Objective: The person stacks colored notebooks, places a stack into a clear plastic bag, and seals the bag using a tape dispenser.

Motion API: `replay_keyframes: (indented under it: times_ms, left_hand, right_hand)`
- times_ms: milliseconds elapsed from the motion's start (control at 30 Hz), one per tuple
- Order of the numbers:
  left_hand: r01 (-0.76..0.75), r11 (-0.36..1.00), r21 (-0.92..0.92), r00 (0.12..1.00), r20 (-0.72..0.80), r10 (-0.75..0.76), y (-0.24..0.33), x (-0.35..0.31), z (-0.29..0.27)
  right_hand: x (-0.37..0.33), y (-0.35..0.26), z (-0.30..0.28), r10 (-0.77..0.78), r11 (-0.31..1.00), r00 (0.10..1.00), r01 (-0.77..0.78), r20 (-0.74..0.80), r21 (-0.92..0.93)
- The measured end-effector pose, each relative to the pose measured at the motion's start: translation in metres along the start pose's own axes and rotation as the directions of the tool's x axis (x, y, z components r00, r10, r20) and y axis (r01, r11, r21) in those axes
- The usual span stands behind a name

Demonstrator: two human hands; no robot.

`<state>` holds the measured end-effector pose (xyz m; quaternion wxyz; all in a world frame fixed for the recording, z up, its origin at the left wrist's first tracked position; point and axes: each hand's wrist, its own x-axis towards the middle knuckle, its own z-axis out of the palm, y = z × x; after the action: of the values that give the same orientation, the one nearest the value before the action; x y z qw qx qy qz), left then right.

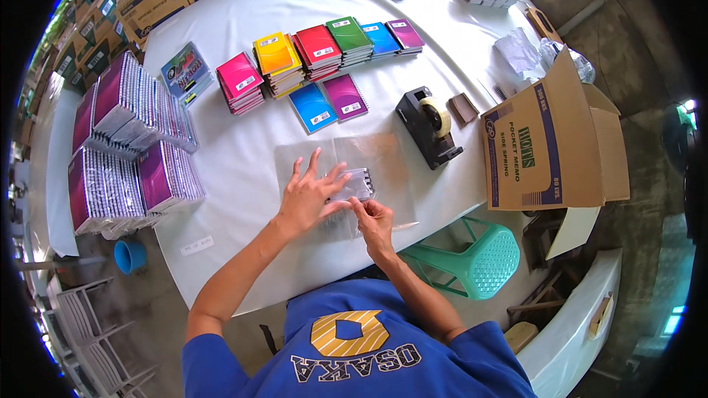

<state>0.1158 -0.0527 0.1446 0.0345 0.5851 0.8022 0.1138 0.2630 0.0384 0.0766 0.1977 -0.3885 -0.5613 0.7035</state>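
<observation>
My left hand is spread over the middle of the table, its fingers stretched out and its thumb near my right fingertips. Thumb and forefinger of my right hand pinch together at the lower edge of a small whitish sheet with black marks, likely labels. The left fingers partly cover that sheet. Beneath both hands lie clear plastic sleeves, flat on the white cloth. Just beyond them, a blue spiral notebook and a purple spiral notebook lie side by side, each bearing a white label.
Notebook stacks in several colours, including a red one, form a row farther back. Tall purple notebook piles stand left. A black tape dispenser and an open cardboard box are right. A green stool stands by the table edge.
</observation>
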Motion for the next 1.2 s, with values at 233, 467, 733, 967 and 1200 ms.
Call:
replay_keyframes:
  times_ms: [233,467,733,967,1200]
  left_hand:
    - [0.166,0.855,-0.492,0.969,0.244,-0.048,-0.028,0.027,0.035]
    - [0.141,0.736,-0.662,0.954,0.289,0.077,0.001,-0.029,0.039]
    - [0.102,0.816,-0.568,0.883,-0.325,-0.337,-0.035,-0.102,-0.079]
    - [0.713,0.674,-0.195,0.157,-0.892,-0.424,-0.167,-0.249,-0.22]
    - [-0.215,0.093,-0.972,0.42,-0.178,-0.89,-0.283,-0.299,-0.203]
  right_hand:
    - [0.032,0.004,-0.028,-0.165,0.735,0.973,0.231,0.162,-0.638]
    - [0.063,-0.03,-0.079,0.521,0.849,0.762,-0.511,0.384,-0.138]
    - [0.056,-0.07,-0.007,0.494,0.828,0.758,-0.261,0.426,-0.496]
    - [0.018,-0.14,0.173,0.192,0.981,0.621,-0.109,0.76,-0.159]
    - [0.03,-0.094,0.323,-0.174,0.937,0.546,0.348,0.819,-0.032]
